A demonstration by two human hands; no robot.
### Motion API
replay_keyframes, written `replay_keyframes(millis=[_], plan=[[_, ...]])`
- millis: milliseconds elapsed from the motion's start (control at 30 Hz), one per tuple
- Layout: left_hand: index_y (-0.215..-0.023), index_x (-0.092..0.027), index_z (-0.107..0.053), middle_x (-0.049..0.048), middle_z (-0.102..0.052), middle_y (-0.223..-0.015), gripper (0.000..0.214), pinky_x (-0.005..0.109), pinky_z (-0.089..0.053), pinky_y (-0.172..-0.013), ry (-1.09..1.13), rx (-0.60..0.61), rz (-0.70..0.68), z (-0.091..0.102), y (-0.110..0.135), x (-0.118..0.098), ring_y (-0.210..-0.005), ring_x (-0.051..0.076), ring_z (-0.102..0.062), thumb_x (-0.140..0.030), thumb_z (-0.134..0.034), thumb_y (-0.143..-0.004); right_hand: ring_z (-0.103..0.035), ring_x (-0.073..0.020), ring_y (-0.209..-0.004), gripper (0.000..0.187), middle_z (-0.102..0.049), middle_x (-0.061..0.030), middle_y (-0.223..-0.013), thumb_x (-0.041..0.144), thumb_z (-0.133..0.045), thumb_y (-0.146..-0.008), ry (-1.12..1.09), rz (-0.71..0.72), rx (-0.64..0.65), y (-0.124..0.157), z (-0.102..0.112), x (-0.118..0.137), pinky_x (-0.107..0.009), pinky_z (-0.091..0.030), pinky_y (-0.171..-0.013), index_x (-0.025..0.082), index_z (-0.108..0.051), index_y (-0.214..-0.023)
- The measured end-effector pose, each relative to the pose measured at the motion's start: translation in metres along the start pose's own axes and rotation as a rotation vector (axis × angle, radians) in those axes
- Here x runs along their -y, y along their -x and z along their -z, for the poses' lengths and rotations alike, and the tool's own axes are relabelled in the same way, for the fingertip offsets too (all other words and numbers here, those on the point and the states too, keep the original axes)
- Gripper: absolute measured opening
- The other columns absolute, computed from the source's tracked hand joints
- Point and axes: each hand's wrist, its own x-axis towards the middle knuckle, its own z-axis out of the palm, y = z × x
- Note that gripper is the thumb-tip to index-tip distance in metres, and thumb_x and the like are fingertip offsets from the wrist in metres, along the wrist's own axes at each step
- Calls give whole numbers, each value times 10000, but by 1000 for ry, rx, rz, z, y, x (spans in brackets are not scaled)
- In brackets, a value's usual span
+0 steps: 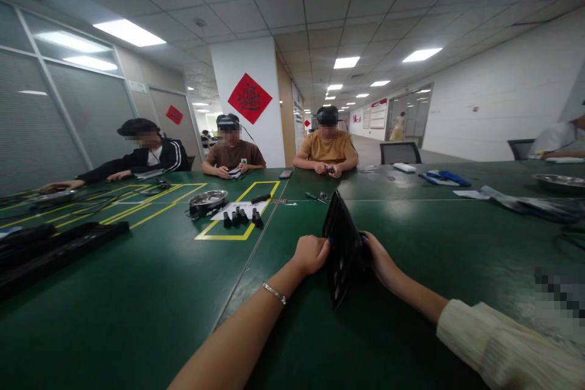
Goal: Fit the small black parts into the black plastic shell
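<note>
Black tray [342, 256] stands on edge on the green table [150, 304], tilted a little, its top corner pointing away from the person and its thin edge turned toward the camera. It sits right in front of the person, between both hands. The left hand [311, 254] is curled closed on the tray's left face, thumb near the upper edge, with a thin bracelet [275, 293] on that wrist. The right hand [377, 259] lies against the tray's right side; its fingers go out of sight behind the tray, so how far they are closed cannot be told. That arm wears a cream ribbed sleeve [493, 347].

Further off on the table, a yellow taped rectangle [269, 183] frames a row of small black parts [240, 217] and a white sheet [237, 208], with a metal bowl [208, 199] just beside its left line. More black trays [59, 245] lie at the far left. Three people sit along the far side, each with their own hands on the table, and a red diamond sign [249, 98] hangs on the white pillar behind them
</note>
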Motion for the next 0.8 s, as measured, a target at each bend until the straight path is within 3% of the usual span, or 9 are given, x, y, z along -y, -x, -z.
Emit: replay_keyframes(millis=[167, 333, 633, 800], plan=[[-709, -170, -581, 66, -612, -680, 530, 249, -333, -606, 13, 22, 39, 3, 0, -3, -689, 166, -572, -402, -136, -880, -517, -160, -619, 368, -548, -19, -792, 459, -433, -769, 10, -2, -11, 0, 0, 0, -247, -383, -453, 222, -463, -1048], [-854, -195, -534, 47, -618, -728, 418, 239, -341, -603, 1, 0, 68, 7, 0, -7, -697, 164, -574, -413, -178, -878, -512, -157, -605, 379, -550, -19, -791, 462, -432, -766, 6, -5, -18, 0, -2, 1, -249, -386, -449, 225, -457, -1061], [-814, -199, -522, 42, -605, -707, 467, 237, -332, -599, 16, -6, -9, 3, -1, -2, -674, 160, -567, -402, -108, -891, -503, -156, -581, 388, -543, -13, -758, 487, -432, -767, -3, -33, -27, 1, -1, 2, -253, -382, -442, 232, -459, -1059], [-828, -185, -520, 52, -608, -725, 330, 250, -340, -609, 0, -7, -58, 1, 0, -1, -679, 171, -565, -333, -228, -862, -509, -164, -621, 417, -532, -14, -774, 542, -426, -762, -43, -22, -48, 1, -1, 0, -258, -396, -455, 233, -469, -1039]])
